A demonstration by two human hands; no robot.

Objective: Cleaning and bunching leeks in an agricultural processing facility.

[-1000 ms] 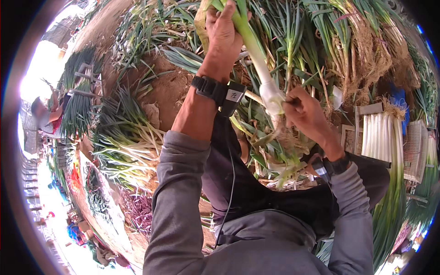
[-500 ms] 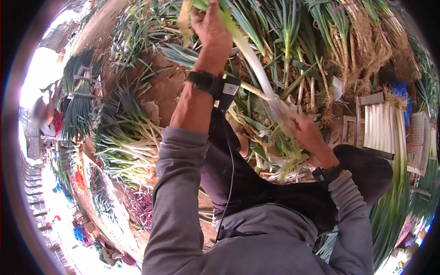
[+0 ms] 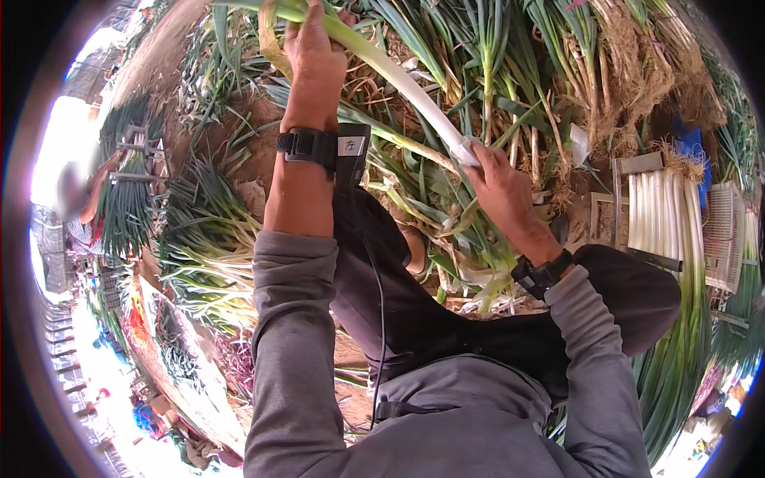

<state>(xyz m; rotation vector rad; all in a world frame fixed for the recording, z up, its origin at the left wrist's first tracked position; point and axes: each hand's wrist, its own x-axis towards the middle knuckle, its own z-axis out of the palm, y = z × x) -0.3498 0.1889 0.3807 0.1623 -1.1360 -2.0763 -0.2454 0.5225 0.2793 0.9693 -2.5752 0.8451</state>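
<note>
A long green onion (image 3: 410,89) slants across the upper middle, its green leaves at the upper left and its white end toward the lower right. Around the leafy part my left hand (image 3: 315,62) is closed, and a yellowed leaf (image 3: 273,41) hangs beside it. My right hand (image 3: 504,193) pinches the white root end. Its fingertips are partly hidden behind the stalk. Beneath both hands lie loose peeled leaves (image 3: 470,239) and untrimmed green onions (image 3: 494,72).
To my right, a metal rack (image 3: 640,171) holds a bundle of clean white green onions (image 3: 663,209), next to a white plastic crate (image 3: 723,239). Untidy onions with dry roots (image 3: 629,72) lie at the far right. On the left, a pile of green onions (image 3: 211,255) covers the ground; another person's arm (image 3: 97,190) shows beyond.
My left hand has moved left with the leafy part. My right hand has risen from the blurred, loose peel to the white end, which now looks cleaner.
</note>
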